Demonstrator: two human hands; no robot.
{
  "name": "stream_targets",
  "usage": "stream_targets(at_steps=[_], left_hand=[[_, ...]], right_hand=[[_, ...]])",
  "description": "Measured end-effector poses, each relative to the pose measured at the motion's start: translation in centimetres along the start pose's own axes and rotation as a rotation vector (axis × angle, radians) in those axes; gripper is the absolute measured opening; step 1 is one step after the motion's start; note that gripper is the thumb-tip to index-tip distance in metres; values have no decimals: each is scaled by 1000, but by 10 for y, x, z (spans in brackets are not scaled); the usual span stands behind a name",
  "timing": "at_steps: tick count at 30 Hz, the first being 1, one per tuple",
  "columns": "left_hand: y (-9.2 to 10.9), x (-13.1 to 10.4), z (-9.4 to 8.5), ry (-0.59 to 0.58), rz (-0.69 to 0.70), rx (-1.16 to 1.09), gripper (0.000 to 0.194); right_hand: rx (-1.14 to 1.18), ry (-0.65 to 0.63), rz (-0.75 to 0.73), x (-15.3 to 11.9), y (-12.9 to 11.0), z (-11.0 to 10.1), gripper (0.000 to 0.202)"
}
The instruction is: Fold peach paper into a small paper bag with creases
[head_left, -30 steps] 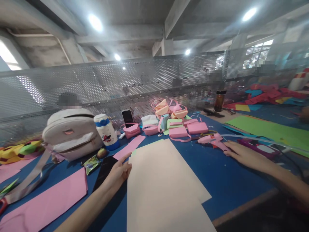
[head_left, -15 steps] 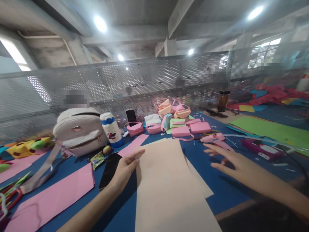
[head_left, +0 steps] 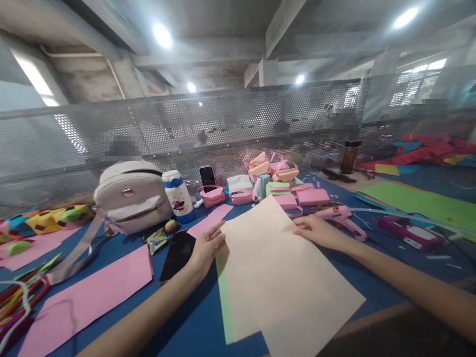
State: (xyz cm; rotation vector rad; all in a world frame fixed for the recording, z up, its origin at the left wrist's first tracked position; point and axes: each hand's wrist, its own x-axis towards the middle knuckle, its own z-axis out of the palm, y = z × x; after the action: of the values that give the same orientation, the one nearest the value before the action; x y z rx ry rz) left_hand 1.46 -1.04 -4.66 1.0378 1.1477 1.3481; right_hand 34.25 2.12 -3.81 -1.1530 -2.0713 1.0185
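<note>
A large cream paper sheet [head_left: 286, 267] lies tilted in front of me, its near part overhanging the papers below. My left hand [head_left: 208, 246] is closed at its upper left edge, thumb and fingers pinching the paper. At the upper right edge, my right hand [head_left: 316, 231] grips the same sheet between bent fingers and thumb. Under it, the strip of a light green sheet [head_left: 224, 302] shows along the left side, with more cream paper over it. Left of my left hand lies a dark phone [head_left: 177, 257]; right of my right hand, a pink glue gun [head_left: 344, 218].
Pink sheets [head_left: 92, 297] lie at the left, by scissors and a cable. A backpack [head_left: 134, 198], a bottle [head_left: 178, 197] and small paper bags [head_left: 286, 186] stand along the back, before a perforated metal screen [head_left: 223, 119]. A purple device [head_left: 411, 233] and green sheets [head_left: 420, 201] are at right.
My right hand has moved left from the air above the table onto the paper's edge. The top cream sheet has turned and shifted right, uncovering a green sheet beneath its left side.
</note>
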Motion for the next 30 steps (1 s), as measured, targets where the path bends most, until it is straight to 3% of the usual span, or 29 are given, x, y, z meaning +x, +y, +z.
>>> stream_targets(at_steps=[6, 11, 13, 16, 20, 25, 30], left_hand=[[13, 13, -11, -9, 144, 128, 49], [38, 19, 7, -169, 293, 291, 64], [43, 25, 16, -269, 256, 346, 63], [41, 36, 21, -345, 138, 425, 25], [33, 37, 10, -360, 28, 458, 37], [32, 15, -6, -449, -68, 350, 14], [31, 5, -9, -452, -160, 248, 33]], right_hand=[[-86, 21, -50, -3, 4, -1, 34], [-163, 25, -161, 9, -7, -4, 32], [-192, 16, -208, 18, -19, -6, 30], [-223, 2, -271, 30, -38, -7, 28], [-243, 0, -304, 35, -47, -6, 29], [-258, -24, -295, 34, -30, 0, 28], [-275, -6, -296, 36, -24, 10, 29]])
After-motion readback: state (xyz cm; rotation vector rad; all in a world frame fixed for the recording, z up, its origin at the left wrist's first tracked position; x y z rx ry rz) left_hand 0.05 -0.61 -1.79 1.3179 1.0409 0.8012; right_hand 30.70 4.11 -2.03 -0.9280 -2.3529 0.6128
